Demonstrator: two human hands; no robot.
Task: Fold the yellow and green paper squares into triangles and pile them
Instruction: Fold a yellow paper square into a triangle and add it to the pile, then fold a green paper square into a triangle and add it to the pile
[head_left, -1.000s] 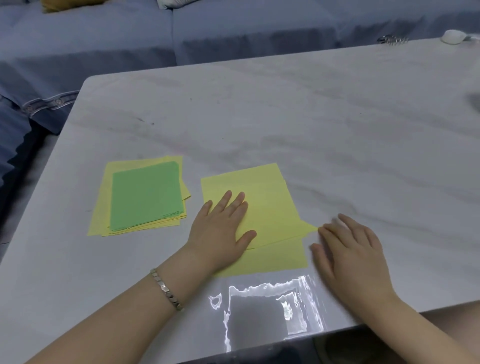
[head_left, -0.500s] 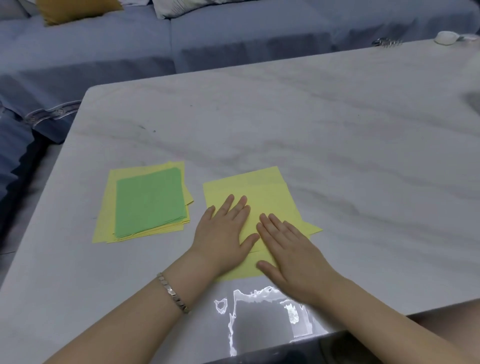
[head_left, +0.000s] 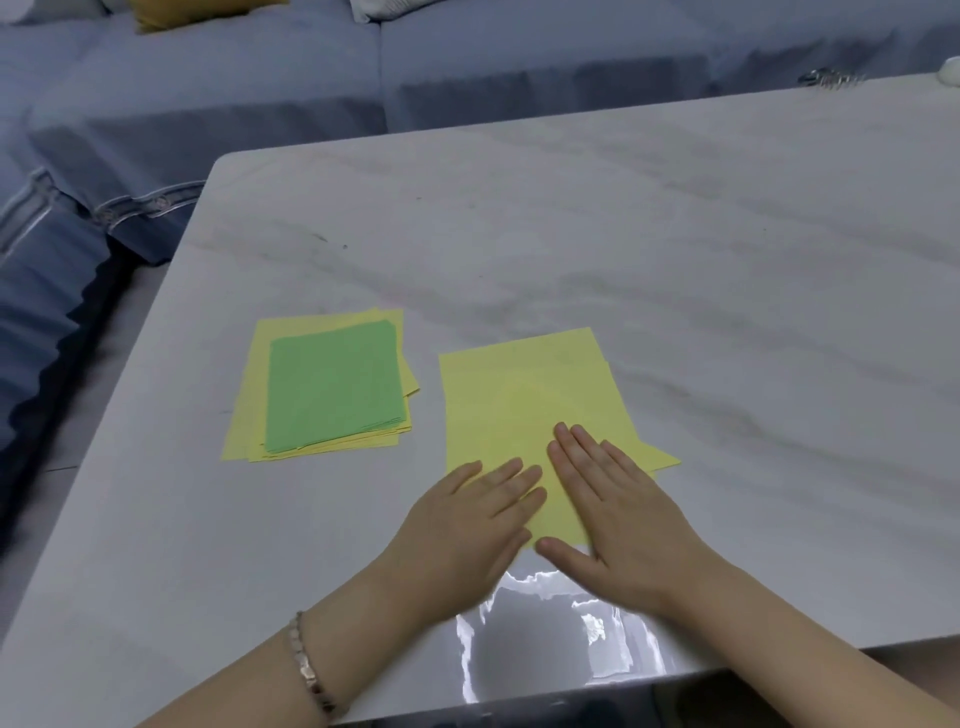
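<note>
- Left hand (head_left: 475, 517): flat, fingers straight and together, palm down on the near left part of the top yellow sheet (head_left: 524, 395). It grips nothing.
- Right hand (head_left: 621, 512): flat, fingers straight, pressing the near right part of the same sheet, with the thumb on the table (head_left: 675, 249). It lies just beside the left hand.
- Top yellow sheet: unfolded, near the table's front edge.
- Second yellow sheet (head_left: 662, 458): under the first, with one corner showing at the right.
- Paper stack (head_left: 243, 421): yellow sheets with a green sheet (head_left: 335, 384) on top, unfolded, left of the hands and apart from them.
- Bracelet (head_left: 311, 670): on the left wrist.
- Blue sofa (head_left: 493, 73): behind the table.
</note>
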